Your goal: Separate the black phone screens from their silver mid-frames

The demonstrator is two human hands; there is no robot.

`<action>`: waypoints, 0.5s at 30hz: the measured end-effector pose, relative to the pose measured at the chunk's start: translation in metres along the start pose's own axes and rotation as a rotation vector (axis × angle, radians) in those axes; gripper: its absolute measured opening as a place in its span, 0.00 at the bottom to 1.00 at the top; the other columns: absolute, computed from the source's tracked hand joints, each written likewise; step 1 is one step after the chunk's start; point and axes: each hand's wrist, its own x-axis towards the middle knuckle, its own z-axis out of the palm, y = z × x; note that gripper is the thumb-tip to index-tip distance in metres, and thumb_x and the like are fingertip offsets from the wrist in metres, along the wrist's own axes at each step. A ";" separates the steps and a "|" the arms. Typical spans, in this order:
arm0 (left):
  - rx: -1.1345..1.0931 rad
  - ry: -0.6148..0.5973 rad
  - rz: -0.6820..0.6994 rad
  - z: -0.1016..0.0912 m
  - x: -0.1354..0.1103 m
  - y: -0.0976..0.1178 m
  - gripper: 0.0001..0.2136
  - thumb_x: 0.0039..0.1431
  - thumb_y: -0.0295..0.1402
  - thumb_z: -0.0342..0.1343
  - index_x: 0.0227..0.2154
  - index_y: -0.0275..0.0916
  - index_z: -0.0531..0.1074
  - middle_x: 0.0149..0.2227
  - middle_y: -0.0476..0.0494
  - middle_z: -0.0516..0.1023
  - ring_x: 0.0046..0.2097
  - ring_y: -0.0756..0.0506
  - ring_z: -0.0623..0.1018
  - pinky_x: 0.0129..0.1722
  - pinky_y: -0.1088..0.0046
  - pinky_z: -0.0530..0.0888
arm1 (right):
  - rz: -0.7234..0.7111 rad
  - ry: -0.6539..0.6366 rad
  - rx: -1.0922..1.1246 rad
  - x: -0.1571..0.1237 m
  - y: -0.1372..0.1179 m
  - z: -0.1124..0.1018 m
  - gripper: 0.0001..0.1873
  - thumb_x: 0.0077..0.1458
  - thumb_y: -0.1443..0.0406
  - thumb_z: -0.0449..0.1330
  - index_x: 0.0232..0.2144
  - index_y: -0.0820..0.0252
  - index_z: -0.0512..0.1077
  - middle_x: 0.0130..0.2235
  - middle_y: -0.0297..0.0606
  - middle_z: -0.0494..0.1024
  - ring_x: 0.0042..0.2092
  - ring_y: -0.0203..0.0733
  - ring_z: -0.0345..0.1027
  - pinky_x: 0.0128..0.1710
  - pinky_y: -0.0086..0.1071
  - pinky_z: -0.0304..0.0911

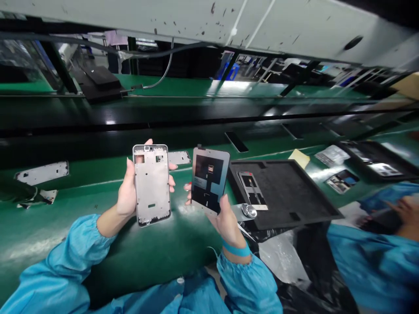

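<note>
Head view: left grip (127, 192) around phone frame (152, 185), right grip (228, 221) around panel (210, 179), dark tray (296, 194) alongside.

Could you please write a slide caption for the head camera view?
Over a green bench, the left hand holds a frame, the right hand a panel.

Left grip (127, 195) and right grip (228, 221) curl, set apart.

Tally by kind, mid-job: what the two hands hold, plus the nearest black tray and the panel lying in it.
Pale phone frame, in the left hand: 1
Black tray: 1
Dark-centred panels, one in the right hand, one in the tray: 2
Total: 4
</note>
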 end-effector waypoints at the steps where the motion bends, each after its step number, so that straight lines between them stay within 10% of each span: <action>1: 0.004 0.019 0.017 0.001 0.001 -0.002 0.41 0.72 0.62 0.50 0.80 0.53 0.46 0.50 0.38 0.85 0.39 0.41 0.85 0.40 0.60 0.84 | -0.049 0.001 -0.087 -0.005 -0.003 -0.001 0.35 0.73 0.37 0.45 0.60 0.48 0.77 0.57 0.45 0.82 0.51 0.54 0.82 0.56 0.52 0.80; 7: -0.024 0.083 0.085 -0.001 0.002 -0.011 0.39 0.72 0.60 0.52 0.79 0.52 0.51 0.50 0.40 0.85 0.41 0.40 0.85 0.44 0.59 0.84 | -0.245 -0.166 -0.506 -0.010 -0.018 -0.002 0.35 0.72 0.47 0.60 0.76 0.38 0.61 0.64 0.46 0.73 0.61 0.56 0.74 0.60 0.53 0.77; 15: 0.048 0.048 0.193 -0.006 0.002 -0.003 0.44 0.65 0.61 0.62 0.78 0.54 0.53 0.53 0.40 0.84 0.46 0.39 0.86 0.50 0.56 0.85 | -0.374 -0.181 -0.718 -0.012 -0.026 -0.007 0.36 0.69 0.51 0.66 0.75 0.36 0.64 0.61 0.47 0.73 0.59 0.58 0.74 0.56 0.54 0.77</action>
